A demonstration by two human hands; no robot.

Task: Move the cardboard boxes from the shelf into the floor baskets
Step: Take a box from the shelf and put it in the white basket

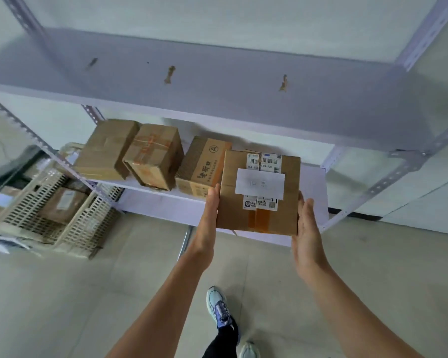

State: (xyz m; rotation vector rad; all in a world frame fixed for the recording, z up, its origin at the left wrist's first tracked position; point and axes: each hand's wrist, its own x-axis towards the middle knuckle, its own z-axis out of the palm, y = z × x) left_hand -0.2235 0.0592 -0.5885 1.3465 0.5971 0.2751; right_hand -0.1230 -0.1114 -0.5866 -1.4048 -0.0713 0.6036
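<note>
A cardboard box (259, 192) with white shipping labels and brown tape is carried between my two hands, just in front of the lower shelf board (313, 184). My left hand (209, 218) presses flat against its left side. My right hand (307, 228) presses flat against its right side with fingers straight. Three more cardboard boxes stand on the shelf to the left: a plain one (105, 148), a taped one (153, 156) and a printed one (201, 166). A beige slotted floor basket (23, 202) at the left holds a box (62, 202).
The white metal shelf rack has an upper board (217, 83) overhanging the boxes and perforated posts (398, 174) at its corners. A second basket (88, 226) stands beside the first. My shoes (219, 308) are on the pale tiled floor below.
</note>
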